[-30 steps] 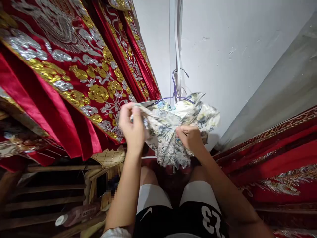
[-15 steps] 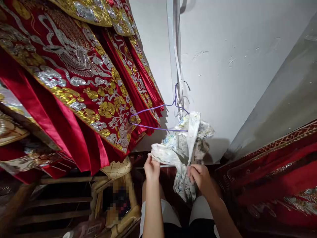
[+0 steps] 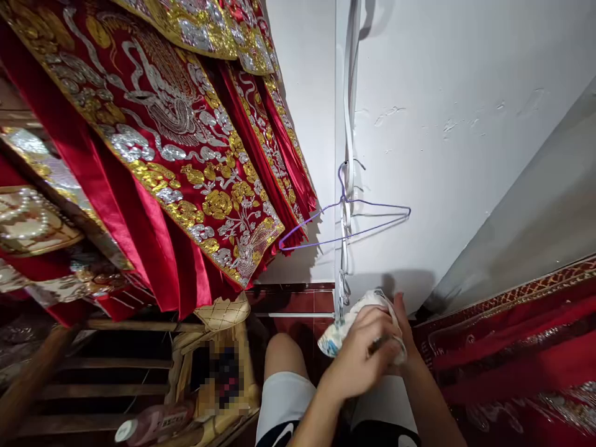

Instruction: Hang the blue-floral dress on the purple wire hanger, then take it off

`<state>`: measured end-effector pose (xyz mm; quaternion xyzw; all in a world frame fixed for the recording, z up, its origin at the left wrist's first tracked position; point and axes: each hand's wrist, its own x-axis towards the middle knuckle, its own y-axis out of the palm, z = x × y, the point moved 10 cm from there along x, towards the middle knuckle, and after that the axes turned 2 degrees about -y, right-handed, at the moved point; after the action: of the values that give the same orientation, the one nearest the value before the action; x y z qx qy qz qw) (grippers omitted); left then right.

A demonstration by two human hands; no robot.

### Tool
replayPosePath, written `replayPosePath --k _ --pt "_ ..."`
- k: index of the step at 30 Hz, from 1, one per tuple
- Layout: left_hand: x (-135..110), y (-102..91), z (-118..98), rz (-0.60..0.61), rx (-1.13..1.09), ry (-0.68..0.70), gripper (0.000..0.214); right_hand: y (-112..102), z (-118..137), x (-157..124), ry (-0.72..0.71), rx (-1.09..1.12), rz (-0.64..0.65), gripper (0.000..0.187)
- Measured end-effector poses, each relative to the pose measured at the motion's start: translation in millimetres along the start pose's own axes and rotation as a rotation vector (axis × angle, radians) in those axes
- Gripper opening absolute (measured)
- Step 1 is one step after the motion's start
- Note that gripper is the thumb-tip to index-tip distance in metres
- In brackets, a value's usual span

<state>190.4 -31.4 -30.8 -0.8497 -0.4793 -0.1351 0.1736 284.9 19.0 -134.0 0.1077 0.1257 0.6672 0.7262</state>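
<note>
Silk-like patterned cloth (image 3: 339,333) sits bunched just above the knees, low by the wall (image 3: 465,124), clasped between both hands. The left hand (image 3: 361,357) lies over it, fingers curled and pressed together. The right hand (image 3: 401,324) cups it from behind, fingers closed on it. A purple hanger (image 3: 343,199) hangs above, beside red robes (image 3: 186,155).

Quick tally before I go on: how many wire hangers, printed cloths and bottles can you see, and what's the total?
Purple wire hanger: 1, bare, on the wall
Printed cloth: 1, bunched between left hand and right hand
Bottle: 1, lying at lower left
Total: 3
</note>
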Motion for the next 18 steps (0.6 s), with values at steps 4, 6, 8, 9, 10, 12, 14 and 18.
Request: replayPosePath --k 4,6,8,9,10,12,14,18 --pt "-9 -1.1 -25 0.082 0.212 0.113 0.012 12 -6 4 0.151 0.184 0.033 0.058" --pt "-8 -32.5 -29 -0.010 0.244 0.075 0.016 38 -1 0 0.243 0.229 0.149 0.052" --pt "-8 -71.7 -25 -0.147 0.252 -0.014 0.031 72 7 -9 0.331 0.212 0.342 0.053" --pt "-8 -87.4 -22 -0.190 0.251 -0.052 0.040 88 13 -14 0.357 0.183 0.443 0.053" --pt "-7 -97.2 -17 -0.192 0.243 -0.080 0.047 101 20 -19 0.367 0.140 0.539 0.051" --pt "-5 -99.5 -3 -0.086 0.223 -0.114 0.052 116 35 -24 0.339 0.001 0.689 0.039" --pt "-9 -89.0 17 0.084 0.229 -0.173 0.055 117 54 -20 0.223 -0.218 0.758 0.025" --pt "-33 -81.8 59 0.338 0.441 -0.366 0.048 94 123 20 -0.284 -0.723 0.510 0.011"
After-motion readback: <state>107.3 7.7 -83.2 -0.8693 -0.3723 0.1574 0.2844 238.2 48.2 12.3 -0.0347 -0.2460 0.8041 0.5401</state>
